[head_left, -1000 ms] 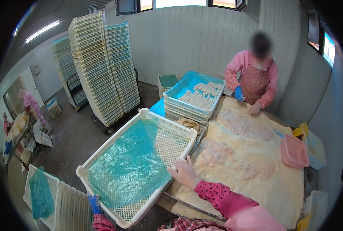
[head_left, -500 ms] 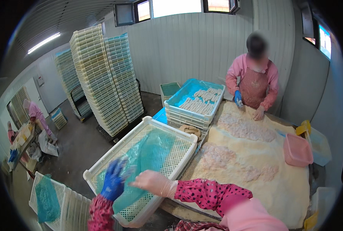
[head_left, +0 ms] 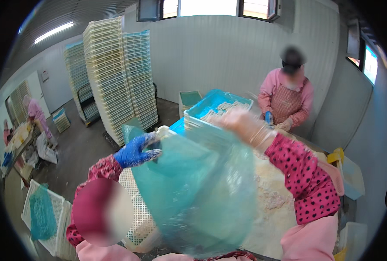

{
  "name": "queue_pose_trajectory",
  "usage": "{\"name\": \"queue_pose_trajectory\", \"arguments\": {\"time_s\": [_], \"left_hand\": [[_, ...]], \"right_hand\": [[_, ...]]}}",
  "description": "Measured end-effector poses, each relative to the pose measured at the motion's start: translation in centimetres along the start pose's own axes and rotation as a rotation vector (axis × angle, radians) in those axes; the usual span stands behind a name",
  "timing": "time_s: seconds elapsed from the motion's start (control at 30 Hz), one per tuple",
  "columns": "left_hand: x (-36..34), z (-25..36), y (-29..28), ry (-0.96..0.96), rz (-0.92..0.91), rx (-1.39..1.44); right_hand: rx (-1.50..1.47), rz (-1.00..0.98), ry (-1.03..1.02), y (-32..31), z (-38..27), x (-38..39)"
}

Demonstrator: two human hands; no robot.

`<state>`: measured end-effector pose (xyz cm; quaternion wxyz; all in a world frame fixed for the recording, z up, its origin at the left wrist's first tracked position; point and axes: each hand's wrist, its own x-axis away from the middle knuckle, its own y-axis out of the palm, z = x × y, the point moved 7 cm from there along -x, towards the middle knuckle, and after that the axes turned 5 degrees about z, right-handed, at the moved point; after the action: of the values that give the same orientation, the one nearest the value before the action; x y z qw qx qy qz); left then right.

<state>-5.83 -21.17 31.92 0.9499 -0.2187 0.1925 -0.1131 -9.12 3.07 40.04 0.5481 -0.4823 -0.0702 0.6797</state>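
Note:
A thin green plastic sheet (head_left: 189, 187) is stretched up in front of me, see-through and blurred by motion. My left hand (head_left: 137, 151), in a blue glove dusted with white, grips its left edge. Higher on the right, my right hand (head_left: 241, 124) in a clear glove pinches the sheet's upper edge; its fingertips are smeared by motion. Beneath the sheet lies a white slatted crate (head_left: 135, 204), largely covered by it.
Across the floured worktable (head_left: 269, 235), a co-worker (head_left: 287, 93) handles dough-like pieces. A blue-lined tray (head_left: 206, 101) holds rows of pale pieces. Tall crate stacks (head_left: 106, 78) stand behind on the left, and more crates (head_left: 56, 217) at lower left.
Both hands have risen from the crate, the right one moving far to the right. The green sheet has been lifted and spread wide between them.

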Motion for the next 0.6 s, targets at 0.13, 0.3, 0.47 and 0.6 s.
{"name": "queue_pose_trajectory", "arguments": {"time_s": [0.13, 0.3, 0.47, 0.6], "left_hand": [[-1.0, -3.1, -1.6, 0.054, -0.318, -0.956], [2.7, -3.5, -16.0, -0.1, 0.239, -1.387], [0.5, 0.3, -6.5, -0.091, 0.104, -0.223], [4.5, -3.0, 4.1, -0.293, -0.213, -0.342]], "right_hand": [[0.253, 0.105, -0.068, -2.0, 5.1, -3.1], [0.441, 0.368, 0.089, -1.8, 10.1, -7.8], [0.365, 0.365, 0.077, -4.6, 10.8, -13.6], [0.039, 0.429, 0.014, -7.4, 8.1, -15.3]]}}
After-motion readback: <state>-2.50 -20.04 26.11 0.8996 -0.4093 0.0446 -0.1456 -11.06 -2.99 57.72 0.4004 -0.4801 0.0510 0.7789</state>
